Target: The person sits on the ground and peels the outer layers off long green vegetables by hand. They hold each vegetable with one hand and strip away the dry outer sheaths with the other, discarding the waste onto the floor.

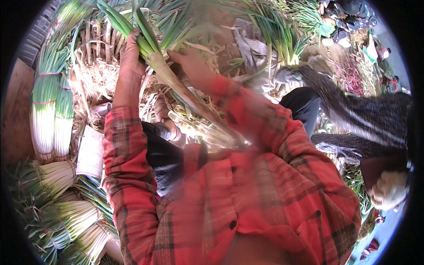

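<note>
My left hand (pixel 131 54) grips a large green onion stalk (pixel 185 88) just where its green leaves begin. The leaves point to the upper left, and the pale shaft with brownish outer skin slants down toward my chest. Beside the shaft is my right hand (pixel 190 63), blurred, with its fingers near the top of the pale part. Whether those fingers pinch a strip of skin is not clear. Dry peeled husks (pixel 188 124) lie beneath the stalk. Behind my left wrist stand untrimmed onions with stringy roots (pixel 94 79).
Tied bundles of cleaned onions (pixel 53 112) lie at the left, with more bundles (pixel 73 218) at the lower left. A grey cloth (pixel 253 46) lies beside loose onions (pixel 281 39) ahead. At the right, a co-worker's dark sleeve (pixel 361 112) and gloved hand (pixel 287 75) reach in.
</note>
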The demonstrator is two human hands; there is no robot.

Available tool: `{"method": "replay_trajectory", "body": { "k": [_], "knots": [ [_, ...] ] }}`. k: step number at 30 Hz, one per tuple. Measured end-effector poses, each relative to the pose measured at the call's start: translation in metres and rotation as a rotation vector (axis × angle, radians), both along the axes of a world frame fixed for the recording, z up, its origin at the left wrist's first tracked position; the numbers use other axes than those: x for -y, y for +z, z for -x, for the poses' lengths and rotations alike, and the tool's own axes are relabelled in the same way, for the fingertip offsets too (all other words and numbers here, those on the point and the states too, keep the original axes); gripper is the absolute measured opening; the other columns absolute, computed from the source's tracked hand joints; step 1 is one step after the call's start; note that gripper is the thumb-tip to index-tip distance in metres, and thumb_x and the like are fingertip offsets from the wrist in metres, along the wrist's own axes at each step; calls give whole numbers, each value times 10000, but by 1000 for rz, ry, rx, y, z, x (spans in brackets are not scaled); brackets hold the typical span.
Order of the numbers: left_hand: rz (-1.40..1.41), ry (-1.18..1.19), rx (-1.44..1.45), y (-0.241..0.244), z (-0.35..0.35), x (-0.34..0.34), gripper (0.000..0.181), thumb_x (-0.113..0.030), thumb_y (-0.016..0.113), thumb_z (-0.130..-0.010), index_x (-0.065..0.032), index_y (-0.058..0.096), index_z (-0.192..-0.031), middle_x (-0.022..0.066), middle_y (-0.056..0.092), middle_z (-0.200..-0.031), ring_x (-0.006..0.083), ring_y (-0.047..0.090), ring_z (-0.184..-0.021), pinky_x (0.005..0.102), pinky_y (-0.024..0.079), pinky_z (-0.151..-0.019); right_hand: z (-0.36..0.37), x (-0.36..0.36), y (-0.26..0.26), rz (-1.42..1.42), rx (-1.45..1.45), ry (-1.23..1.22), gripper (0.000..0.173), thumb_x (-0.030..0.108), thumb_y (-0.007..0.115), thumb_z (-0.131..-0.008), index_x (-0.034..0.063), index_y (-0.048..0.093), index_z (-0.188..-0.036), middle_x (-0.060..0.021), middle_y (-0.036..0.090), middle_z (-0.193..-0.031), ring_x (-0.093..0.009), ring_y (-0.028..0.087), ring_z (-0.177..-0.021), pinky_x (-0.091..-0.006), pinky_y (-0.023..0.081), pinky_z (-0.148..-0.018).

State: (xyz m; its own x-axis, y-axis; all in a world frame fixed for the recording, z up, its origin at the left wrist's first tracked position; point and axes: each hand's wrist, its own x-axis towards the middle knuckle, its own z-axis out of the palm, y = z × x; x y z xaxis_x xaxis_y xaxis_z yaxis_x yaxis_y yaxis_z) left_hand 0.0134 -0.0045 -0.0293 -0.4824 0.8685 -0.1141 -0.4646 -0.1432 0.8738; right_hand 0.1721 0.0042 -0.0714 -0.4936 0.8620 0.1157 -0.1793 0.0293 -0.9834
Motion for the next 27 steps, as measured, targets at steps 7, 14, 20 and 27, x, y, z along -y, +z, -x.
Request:
{"method": "replay_trajectory", "body": {
  "k": [7, 14, 20, 27],
  "knots": [
    [-160, 175, -181, -4, 27, -7, 458, -370, 620, -760, -56, 521, -1078, 62, 572, -927, 190, 559, -830, 331, 478, -733, -117, 42, -128, -610, 1051, 584, 202, 178, 508, -735, 3, 606, -752, -203, 571, -691, -355, 571, -685, -440, 443, -648],
    [-47, 137, -87, -3, 22, -14, 433, -342, 629, -760, -43, 527, -1058, 72, 559, -954, 189, 557, -844, 340, 483, -722, -84, 3, -56, -445, 587, 130, 404, 418, 600, -747, 27, 580, -843, -136, 555, -716, -292, 545, -686, -385, 413, -606],
    [-49, 172, -161, 3, -23, -11, 438, -275, 677, -730, 13, 496, -1006, 88, 553, -875, 180, 545, -768, 322, 468, -676, -5, 1, 23, -716, 242, -244, 304, 185, 672, -681, 69, 508, -908, -126, 480, -862, -300, 524, -762, -379, 430, -662],
    [-6, 203, -159, 4, -30, -7, 358, -170, 700, -712, 10, 535, -974, 55, 569, -856, 154, 534, -743, 301, 462, -655, 1, -11, 7, -754, 213, -114, 219, 119, 623, -693, 73, 501, -869, -105, 491, -826, -321, 535, -711, -411, 433, -615]
  ]
}}
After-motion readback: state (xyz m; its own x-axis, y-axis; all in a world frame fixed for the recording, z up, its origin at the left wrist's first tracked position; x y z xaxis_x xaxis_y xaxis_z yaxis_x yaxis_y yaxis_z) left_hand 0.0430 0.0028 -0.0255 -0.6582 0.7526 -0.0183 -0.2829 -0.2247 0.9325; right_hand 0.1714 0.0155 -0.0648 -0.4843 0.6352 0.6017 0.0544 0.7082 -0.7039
